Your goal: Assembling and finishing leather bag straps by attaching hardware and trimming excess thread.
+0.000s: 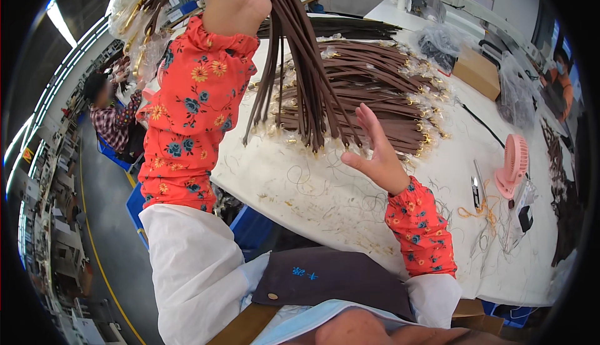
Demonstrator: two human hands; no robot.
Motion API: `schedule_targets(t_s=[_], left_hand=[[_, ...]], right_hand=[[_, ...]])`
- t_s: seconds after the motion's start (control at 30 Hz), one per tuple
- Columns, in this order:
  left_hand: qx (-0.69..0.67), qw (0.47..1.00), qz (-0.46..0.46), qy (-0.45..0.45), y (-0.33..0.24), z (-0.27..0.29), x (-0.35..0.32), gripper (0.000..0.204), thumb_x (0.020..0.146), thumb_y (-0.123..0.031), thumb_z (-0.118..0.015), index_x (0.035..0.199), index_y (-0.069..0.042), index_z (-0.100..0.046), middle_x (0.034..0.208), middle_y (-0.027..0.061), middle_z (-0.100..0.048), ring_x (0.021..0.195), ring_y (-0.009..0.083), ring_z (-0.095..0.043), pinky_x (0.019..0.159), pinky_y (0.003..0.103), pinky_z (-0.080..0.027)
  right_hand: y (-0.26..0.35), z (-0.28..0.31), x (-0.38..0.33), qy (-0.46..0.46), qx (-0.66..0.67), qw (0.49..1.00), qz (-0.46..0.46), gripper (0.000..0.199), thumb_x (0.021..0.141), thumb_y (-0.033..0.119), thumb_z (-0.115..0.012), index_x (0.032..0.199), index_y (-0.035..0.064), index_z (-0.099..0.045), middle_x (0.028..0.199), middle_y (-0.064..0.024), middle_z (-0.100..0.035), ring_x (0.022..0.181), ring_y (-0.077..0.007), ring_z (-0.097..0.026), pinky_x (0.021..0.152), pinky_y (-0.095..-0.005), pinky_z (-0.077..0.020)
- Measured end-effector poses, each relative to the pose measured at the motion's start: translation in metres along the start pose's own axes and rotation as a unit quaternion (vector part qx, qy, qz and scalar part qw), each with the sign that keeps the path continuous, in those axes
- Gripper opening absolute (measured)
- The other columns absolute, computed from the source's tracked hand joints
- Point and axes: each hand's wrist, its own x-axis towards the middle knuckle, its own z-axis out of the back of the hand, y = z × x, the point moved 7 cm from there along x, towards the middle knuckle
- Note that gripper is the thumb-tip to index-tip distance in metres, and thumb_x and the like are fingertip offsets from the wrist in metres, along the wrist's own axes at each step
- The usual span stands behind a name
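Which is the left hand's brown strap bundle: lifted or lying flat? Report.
Lifted: the brown strap bundle hangs from the left hand. Whether it touches the white table, I cannot tell.

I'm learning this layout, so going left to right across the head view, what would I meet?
Person in checkered top, left hand, right hand, slim metal tool, pink fan, person in orange.

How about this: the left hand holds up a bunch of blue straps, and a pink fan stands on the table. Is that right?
Not quite: the straps are brown, not blue, as the head view shows. The left hand does hold up a bunch of them, and a pink fan stands on the table.
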Motion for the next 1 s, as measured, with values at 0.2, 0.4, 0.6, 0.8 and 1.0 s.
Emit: schedule_targets(t_s=[0.2, 0.4, 0.6, 0.8, 1.0], left_hand=[[0.01, 0.999, 0.02, -0.048, 0.014, -0.016, -0.02, 0.014, 0.088, -0.014, -0.064, 0.079, -0.008, -0.056, 0.065, 0.0037, -0.054, 0.058, 0.0169, -0.053, 0.052, 0.03, -0.045], [-0.118, 0.983, 0.123, 0.069, 0.014, -0.05, -0.055, 0.013, 0.091, -0.012, -0.061, 0.084, -0.005, -0.053, 0.068, 0.0061, -0.055, 0.062, 0.02, -0.056, 0.061, 0.033, -0.051], [-0.208, 0.95, 0.141, 0.188, 0.023, -0.065, -0.065, 0.011, 0.09, -0.008, -0.059, 0.084, 0.0, -0.054, 0.078, 0.0072, -0.055, 0.076, 0.0219, -0.057, 0.081, 0.044, -0.05], [-0.215, 0.955, 0.154, 0.137, 0.042, -0.038, -0.066, 0.016, 0.092, -0.014, -0.059, 0.085, 0.0, -0.056, 0.079, 0.0099, -0.059, 0.078, 0.026, -0.06, 0.082, 0.045, -0.052], [-0.278, 0.934, 0.202, 0.098, 0.092, -0.002, -0.063, 0.01, 0.091, -0.012, -0.059, 0.089, -0.002, -0.057, 0.077, 0.0109, -0.062, 0.073, 0.0298, -0.063, 0.072, 0.042, -0.055]], right_hand=[[0.003, -0.01, 0.016, -0.034, -0.085, 0.995, 0.043, 0.117, 0.068, 0.039, -0.084, 0.148, -0.0037, -0.009, 0.152, -0.0249, -0.02, 0.142, -0.0322, -0.02, 0.115, -0.0382, -0.0179], [0.033, -0.018, 0.034, -0.035, -0.126, 0.987, 0.098, 0.125, 0.063, 0.034, -0.084, 0.148, -0.003, 0.0, 0.148, -0.0258, -0.023, 0.138, -0.037, -0.026, 0.112, -0.0425, -0.0206], [0.035, -0.037, 0.05, 0.02, 0.037, 0.998, 0.056, 0.09, 0.073, 0.01, -0.077, 0.145, -0.0008, -0.024, 0.129, -0.016, -0.052, 0.119, -0.0214, -0.051, 0.102, -0.0348, -0.0386], [0.037, -0.052, 0.025, 0.159, 0.184, 0.967, -0.072, 0.077, 0.072, 0.01, -0.073, 0.138, 0.0007, -0.035, 0.112, -0.0176, -0.06, 0.104, -0.0254, -0.062, 0.091, -0.0378, -0.0476], [0.031, -0.086, -0.015, 0.269, 0.54, 0.784, -0.15, 0.083, 0.074, 0.018, -0.067, 0.145, 0.0095, -0.026, 0.104, -0.0178, -0.063, 0.104, -0.038, -0.061, 0.1, -0.0587, -0.0403]])
